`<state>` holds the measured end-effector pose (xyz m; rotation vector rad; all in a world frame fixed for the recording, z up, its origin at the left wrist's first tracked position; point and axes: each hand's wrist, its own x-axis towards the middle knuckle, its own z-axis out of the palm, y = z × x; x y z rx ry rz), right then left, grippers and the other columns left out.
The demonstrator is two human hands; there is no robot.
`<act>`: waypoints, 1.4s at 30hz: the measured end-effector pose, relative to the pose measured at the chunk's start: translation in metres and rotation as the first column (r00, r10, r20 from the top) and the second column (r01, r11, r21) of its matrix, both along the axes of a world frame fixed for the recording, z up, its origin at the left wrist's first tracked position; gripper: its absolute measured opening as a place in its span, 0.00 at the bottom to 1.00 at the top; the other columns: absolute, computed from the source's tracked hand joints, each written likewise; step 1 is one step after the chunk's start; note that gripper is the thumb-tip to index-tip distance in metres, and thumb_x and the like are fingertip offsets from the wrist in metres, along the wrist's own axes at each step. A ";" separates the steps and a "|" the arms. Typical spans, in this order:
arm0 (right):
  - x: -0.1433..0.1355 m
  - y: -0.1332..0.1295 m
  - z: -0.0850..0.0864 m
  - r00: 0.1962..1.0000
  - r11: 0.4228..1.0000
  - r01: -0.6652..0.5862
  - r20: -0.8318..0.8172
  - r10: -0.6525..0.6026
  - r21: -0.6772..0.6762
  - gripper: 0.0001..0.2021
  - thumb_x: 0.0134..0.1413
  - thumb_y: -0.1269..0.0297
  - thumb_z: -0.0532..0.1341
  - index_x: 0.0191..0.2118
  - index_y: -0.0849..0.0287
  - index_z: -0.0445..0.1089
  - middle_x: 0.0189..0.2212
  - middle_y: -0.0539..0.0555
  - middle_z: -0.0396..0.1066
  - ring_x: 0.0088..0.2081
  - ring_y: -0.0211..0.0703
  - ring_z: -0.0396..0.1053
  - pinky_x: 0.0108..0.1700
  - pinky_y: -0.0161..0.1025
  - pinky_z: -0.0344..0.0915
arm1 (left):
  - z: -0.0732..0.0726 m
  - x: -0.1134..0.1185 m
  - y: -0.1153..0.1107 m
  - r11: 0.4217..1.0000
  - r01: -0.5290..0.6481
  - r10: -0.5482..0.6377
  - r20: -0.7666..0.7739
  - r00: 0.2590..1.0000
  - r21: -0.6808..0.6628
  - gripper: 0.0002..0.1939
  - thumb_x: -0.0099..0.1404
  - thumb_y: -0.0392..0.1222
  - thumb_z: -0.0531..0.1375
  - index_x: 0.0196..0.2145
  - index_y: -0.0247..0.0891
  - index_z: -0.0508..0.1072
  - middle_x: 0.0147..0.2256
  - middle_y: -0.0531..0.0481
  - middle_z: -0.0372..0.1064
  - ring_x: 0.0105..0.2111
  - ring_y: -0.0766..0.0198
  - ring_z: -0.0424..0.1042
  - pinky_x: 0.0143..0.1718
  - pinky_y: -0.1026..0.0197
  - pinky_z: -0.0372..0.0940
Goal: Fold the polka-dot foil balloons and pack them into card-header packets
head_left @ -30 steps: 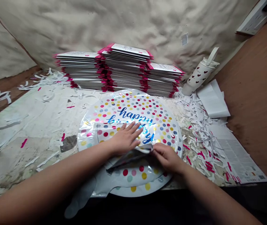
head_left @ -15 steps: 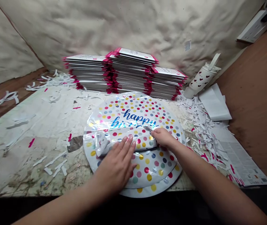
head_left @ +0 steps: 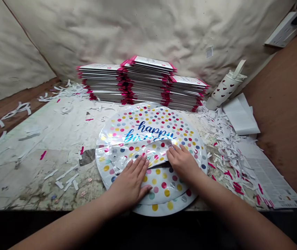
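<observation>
A round foil balloon (head_left: 164, 119) with coloured dots and blue "happy birthday" lettering lies flat before me, over another dotted round sheet whose rim shows below. A folded dotted foil strip (head_left: 135, 149) crosses its middle, covering part of the lettering. My left hand (head_left: 131, 178) rests flat on the strip's lower edge, fingers stretched out and thumb apart. At the strip's right end, my right hand (head_left: 183, 161) has its fingers curled over the foil, with the thumb hidden. A dark gap shows under the strip beside those fingers.
Stacks of pink-edged flat packets (head_left: 145, 83) stand at the back. On the right are a white tumbler with hearts (head_left: 224, 88), folded white paper (head_left: 241, 114), heaped paper scraps (head_left: 224, 139) and a printed sheet (head_left: 271, 173). More paper strips (head_left: 67, 177) lie left on the worn table.
My right hand has turned from pinching the strip's right end to curling its fingers over it. That end now lies slightly differently. My left hand stays flat in nearly the same place.
</observation>
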<state>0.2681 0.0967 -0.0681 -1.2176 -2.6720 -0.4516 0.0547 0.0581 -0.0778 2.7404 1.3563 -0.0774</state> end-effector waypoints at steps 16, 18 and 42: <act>0.070 -0.051 -0.028 0.875 0.988 -0.088 -0.484 0.017 -0.124 0.39 0.53 0.70 0.56 0.64 0.56 0.31 0.63 0.62 0.42 0.63 0.53 0.40 0.59 0.58 0.50 | -0.004 0.021 0.037 0.936 0.326 -0.299 0.194 0.934 -0.128 0.30 0.61 0.38 0.53 0.60 0.55 0.51 0.62 0.45 0.43 0.61 0.48 0.44 0.57 0.42 0.45; 0.068 -0.049 -0.020 0.908 0.962 -0.262 -0.356 0.218 -0.077 0.33 0.55 0.71 0.54 0.63 0.50 0.40 0.61 0.56 0.51 0.62 0.50 0.43 0.60 0.58 0.47 | -0.004 0.022 0.034 0.924 0.364 -0.341 0.180 0.923 -0.115 0.31 0.61 0.40 0.54 0.60 0.55 0.50 0.63 0.45 0.38 0.61 0.47 0.41 0.58 0.40 0.42; 0.015 0.010 -0.006 0.901 0.856 0.175 -0.272 -0.338 -0.486 0.21 0.60 0.66 0.44 0.55 0.66 0.59 0.58 0.64 0.55 0.60 0.51 0.50 0.59 0.50 0.49 | 0.027 0.057 0.086 0.257 -0.209 0.786 0.078 0.613 -0.943 0.14 0.59 0.46 0.54 0.20 0.36 0.61 0.16 0.49 0.68 0.12 0.67 0.66 0.13 0.69 0.57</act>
